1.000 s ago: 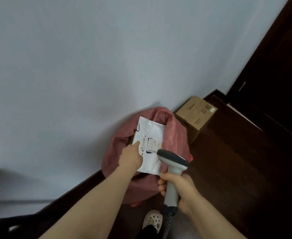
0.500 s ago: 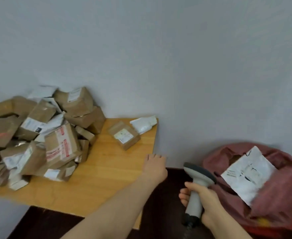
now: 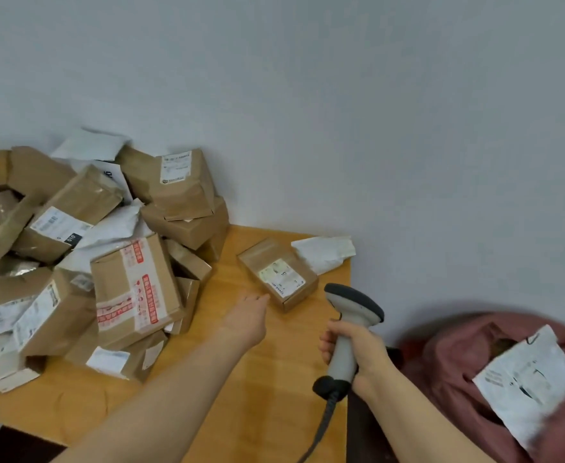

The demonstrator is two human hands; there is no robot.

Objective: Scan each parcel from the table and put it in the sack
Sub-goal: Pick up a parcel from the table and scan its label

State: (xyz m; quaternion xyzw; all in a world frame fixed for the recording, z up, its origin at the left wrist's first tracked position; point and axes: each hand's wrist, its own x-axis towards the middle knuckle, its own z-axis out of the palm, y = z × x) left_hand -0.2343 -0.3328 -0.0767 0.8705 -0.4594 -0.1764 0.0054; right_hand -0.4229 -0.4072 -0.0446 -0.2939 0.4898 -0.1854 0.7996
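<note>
My left hand [image 3: 246,319] reaches over the wooden table [image 3: 241,412] with its fingers stretched out, fingertips just short of a small brown box [image 3: 277,274] with a white label; it holds nothing. My right hand [image 3: 358,354] grips the grey handheld scanner [image 3: 353,315], its head pointing toward that box. A flat white mailer [image 3: 324,252] lies beside the box near the table's far right corner. At the lower right the dark red sack [image 3: 458,362] holds a white labelled mailer [image 3: 528,382] lying at its mouth.
A big heap of brown boxes and white mailers [image 3: 90,262] covers the left half of the table against the grey wall. The scanner's cable [image 3: 321,429] hangs down past the table's right edge. Dark floor shows between table and sack.
My view swung left from the sack to the table. My left hand let go of the white mailer in the sack and moved over the table toward the small box.
</note>
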